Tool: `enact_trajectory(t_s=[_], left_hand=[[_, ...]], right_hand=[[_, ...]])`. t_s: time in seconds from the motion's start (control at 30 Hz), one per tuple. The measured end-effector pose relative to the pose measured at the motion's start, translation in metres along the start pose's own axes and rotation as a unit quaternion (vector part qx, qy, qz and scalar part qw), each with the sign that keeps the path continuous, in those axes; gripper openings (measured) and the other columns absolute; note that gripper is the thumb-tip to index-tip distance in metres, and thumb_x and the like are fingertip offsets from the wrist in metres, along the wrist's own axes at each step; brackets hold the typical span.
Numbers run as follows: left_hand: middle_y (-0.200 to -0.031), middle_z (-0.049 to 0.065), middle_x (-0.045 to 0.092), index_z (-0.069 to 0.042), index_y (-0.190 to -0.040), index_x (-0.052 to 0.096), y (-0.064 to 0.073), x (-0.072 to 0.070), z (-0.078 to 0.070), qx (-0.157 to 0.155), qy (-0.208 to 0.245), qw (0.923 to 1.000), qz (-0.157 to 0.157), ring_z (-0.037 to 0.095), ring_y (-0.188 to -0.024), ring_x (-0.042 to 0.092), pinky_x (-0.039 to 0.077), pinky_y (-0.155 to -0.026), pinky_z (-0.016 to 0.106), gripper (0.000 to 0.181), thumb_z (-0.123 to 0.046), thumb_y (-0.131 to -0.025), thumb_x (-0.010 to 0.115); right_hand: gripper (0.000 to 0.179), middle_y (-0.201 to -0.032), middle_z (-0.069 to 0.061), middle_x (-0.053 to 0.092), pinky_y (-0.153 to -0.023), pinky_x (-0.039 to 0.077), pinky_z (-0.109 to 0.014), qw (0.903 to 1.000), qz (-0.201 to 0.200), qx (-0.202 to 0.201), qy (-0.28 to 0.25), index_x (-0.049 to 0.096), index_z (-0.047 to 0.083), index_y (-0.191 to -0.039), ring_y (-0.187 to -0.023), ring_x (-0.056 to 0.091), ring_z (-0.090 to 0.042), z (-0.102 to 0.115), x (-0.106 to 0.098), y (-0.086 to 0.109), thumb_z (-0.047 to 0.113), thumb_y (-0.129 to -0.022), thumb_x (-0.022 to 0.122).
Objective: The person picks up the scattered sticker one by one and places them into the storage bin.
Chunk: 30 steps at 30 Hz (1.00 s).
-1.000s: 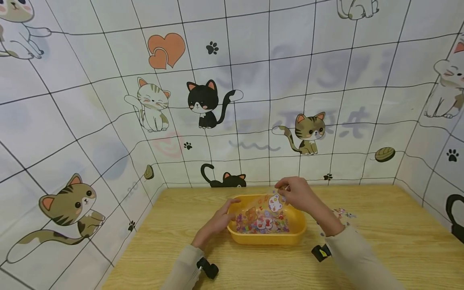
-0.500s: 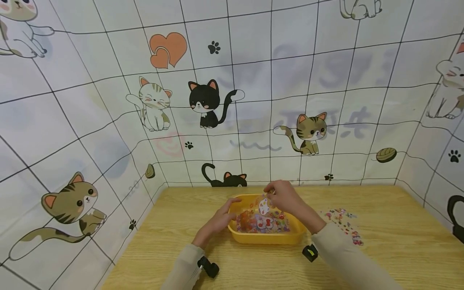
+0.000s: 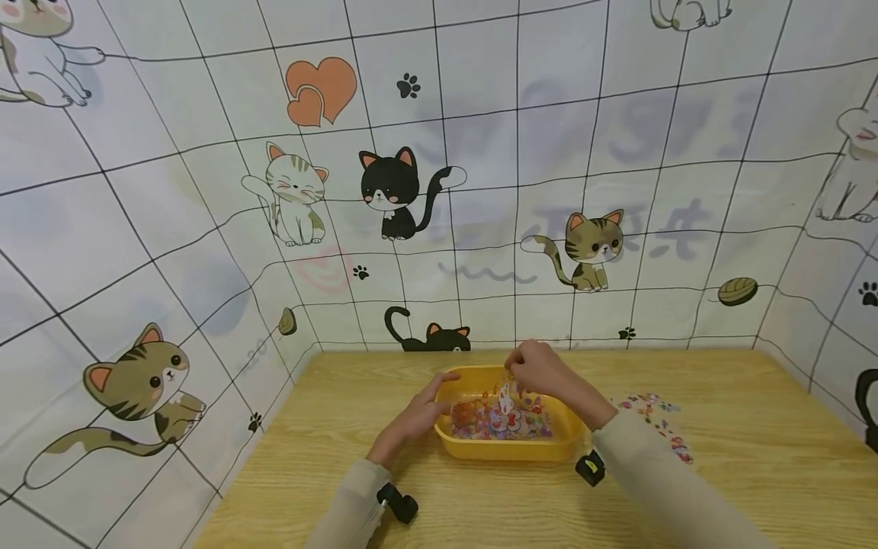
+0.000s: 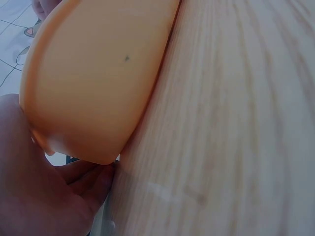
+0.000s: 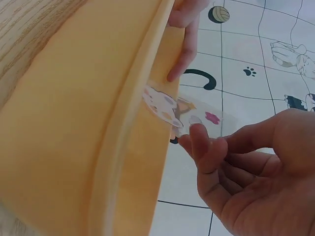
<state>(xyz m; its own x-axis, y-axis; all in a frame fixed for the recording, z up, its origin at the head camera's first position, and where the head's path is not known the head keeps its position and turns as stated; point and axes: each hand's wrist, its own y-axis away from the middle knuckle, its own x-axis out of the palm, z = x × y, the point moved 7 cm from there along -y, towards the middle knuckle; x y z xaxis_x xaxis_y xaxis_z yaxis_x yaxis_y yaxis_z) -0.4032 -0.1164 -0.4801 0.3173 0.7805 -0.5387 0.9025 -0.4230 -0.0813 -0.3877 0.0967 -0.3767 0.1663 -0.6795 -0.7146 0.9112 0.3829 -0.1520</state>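
Observation:
A yellow plastic tub (image 3: pixel 507 451) stands on the table, its bottom covered with small colourful pieces (image 3: pixel 490 431). My left hand (image 3: pixel 414 415) grips its left end, the thumb over the rim and the other fingers outside against the wall, as the left wrist view shows. Over the tub's far side, my right hand (image 3: pixel 542 374) pinches the upper edge of a clear plastic sheet (image 3: pixel 506 398) printed with cartoon animals. That sheet hangs down into the tub. In the right wrist view its printed white animal (image 5: pixel 162 105) shows beside the tub's rim.
To the right of the tub, small colourful pieces (image 3: pixel 655 408) lie scattered on the wooden table (image 3: pixel 329 457). A white cloth wall (image 3: pixel 480 152) with cat prints rises behind the table and at both sides. Each sleeve carries a black wrist camera (image 3: pixel 398 503).
My right hand has moved left and slightly lower with the sheet, which now hangs steeper over the tub. More scattered pieces show beside my right arm. The left hand keeps its grip.

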Motion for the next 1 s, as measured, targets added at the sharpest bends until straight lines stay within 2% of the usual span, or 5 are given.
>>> enact_trajectory(t_s=[0.33, 0.5, 0.63, 0.73, 1.0], left_hand=[[-0.166, 0.010, 0.037, -0.023, -0.153, 0.044, -0.002, -0.001, 0.003, -0.002, -0.006, 1.0000, -0.005, 0.039, -0.154, 0.033, 0.031, -0.119, 0.063, 0.063, -0.011, -0.091, 0.050], [-0.166, 0.011, 0.036, -0.022, -0.153, 0.044, -0.002, 0.001, 0.002, -0.006, -0.003, 1.0000, -0.005, 0.039, -0.154, 0.032, 0.029, -0.120, 0.063, 0.063, -0.011, -0.092, 0.051], [-0.166, 0.011, 0.036, -0.022, -0.153, 0.044, -0.001, 0.001, 0.002, -0.008, -0.003, 0.9999, -0.005, 0.039, -0.154, 0.031, 0.028, -0.120, 0.064, 0.063, -0.011, -0.091, 0.050], [-0.166, 0.010, 0.036, -0.023, -0.153, 0.044, 0.000, 0.002, 0.002, -0.006, -0.003, 1.0000, -0.006, 0.039, -0.155, 0.029, 0.028, -0.120, 0.065, 0.063, -0.011, -0.092, 0.050], [-0.167, 0.010, 0.034, -0.024, -0.153, 0.043, 0.000, 0.001, 0.004, -0.007, 0.002, 1.0000, -0.002, 0.039, -0.156, 0.028, 0.029, -0.118, 0.065, 0.063, -0.010, -0.092, 0.049]], right_hand=[[0.030, -0.111, -0.030, 0.073, -0.055, 0.054, -0.028, 0.9982, 0.035, 0.023, 0.043, 0.074, -0.013, -0.108, -0.063, 0.072, -0.029, -0.004, -0.003, -0.001, -0.012, -0.088, 0.052], [0.021, -0.082, -0.019, 0.076, -0.051, 0.049, -0.026, 0.9961, 0.047, 0.042, 0.062, 0.078, -0.007, -0.090, -0.049, 0.063, -0.017, -0.008, -0.004, -0.003, -0.010, -0.085, 0.058], [0.031, -0.046, 0.000, 0.050, -0.044, 0.035, -0.022, 0.9921, 0.068, 0.070, 0.079, 0.062, 0.005, -0.055, -0.039, 0.054, -0.009, -0.014, -0.001, -0.005, -0.008, -0.083, 0.058], [0.043, -0.043, 0.007, 0.032, -0.042, 0.030, -0.020, 0.9887, 0.078, 0.078, 0.102, 0.043, 0.015, -0.048, -0.037, 0.049, -0.007, -0.018, 0.001, -0.005, -0.008, -0.082, 0.057], [0.044, -0.040, 0.008, 0.036, -0.039, 0.027, -0.020, 0.9813, 0.092, 0.059, 0.159, 0.043, 0.016, -0.044, -0.035, 0.033, -0.006, -0.025, 0.007, -0.004, -0.011, -0.077, 0.053]])
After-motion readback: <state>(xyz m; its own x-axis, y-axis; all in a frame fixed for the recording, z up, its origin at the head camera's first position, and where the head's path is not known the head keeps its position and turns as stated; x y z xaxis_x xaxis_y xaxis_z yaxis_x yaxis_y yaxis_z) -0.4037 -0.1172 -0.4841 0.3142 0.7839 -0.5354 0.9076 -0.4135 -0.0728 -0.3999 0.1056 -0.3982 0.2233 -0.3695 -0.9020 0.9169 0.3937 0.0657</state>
